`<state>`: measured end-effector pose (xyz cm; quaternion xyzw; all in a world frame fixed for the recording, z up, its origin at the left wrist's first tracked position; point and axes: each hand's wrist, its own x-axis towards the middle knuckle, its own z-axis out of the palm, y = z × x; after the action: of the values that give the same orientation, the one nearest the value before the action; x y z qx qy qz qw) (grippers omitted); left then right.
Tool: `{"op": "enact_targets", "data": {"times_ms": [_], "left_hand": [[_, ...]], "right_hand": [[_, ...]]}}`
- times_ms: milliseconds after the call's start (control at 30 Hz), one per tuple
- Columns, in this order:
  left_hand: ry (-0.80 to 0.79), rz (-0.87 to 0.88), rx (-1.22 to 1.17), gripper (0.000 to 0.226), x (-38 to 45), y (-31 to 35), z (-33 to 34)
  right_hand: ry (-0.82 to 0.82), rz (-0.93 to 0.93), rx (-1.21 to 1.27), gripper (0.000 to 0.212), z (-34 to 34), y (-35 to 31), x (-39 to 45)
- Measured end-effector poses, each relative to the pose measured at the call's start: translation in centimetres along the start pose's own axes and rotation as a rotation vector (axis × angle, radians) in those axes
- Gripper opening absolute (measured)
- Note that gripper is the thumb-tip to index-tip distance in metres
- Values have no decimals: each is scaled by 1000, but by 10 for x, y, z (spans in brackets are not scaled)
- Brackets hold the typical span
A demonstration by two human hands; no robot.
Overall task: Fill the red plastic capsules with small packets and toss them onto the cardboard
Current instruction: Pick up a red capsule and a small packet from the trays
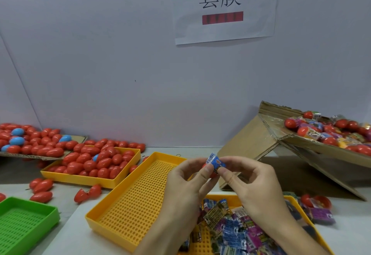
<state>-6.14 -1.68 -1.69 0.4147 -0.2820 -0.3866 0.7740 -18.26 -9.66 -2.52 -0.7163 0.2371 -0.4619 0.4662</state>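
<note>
Your left hand [186, 176] and right hand [247, 178] meet above the worktop [66, 232], fingertips pinching a small blue printed packet [216, 162] over a red plastic capsule [212, 174] that shows only as a sliver behind the thumbs — whether it is open cannot be told. Fold the packet tight, press it fully inside, then close the halves squarely. Spare packets lie in the near yellow perforated tray [230, 197]; the tilted cardboard sheet [269, 118] with finished capsules stands at right — your toss target.
</note>
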Motion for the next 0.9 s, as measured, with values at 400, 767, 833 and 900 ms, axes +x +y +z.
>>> {"op": "enact_targets", "data": {"times_ms": [400,767,833,900], "left_hand": [[97,8,87,13,-2,-2,3],[-44,-79,-32,19,-4,0,8],[-23,-64,-11,19,-2,-2,7],[-13,-45,22,20,-1,-4,6]], "right_hand": [[18,-13,-59,15,5,3,-1],[65,-17,-95,27,7,6,-1],[59,-18,-104,29,8,6,0],[44,-18,-115,30,8,6,0]]}}
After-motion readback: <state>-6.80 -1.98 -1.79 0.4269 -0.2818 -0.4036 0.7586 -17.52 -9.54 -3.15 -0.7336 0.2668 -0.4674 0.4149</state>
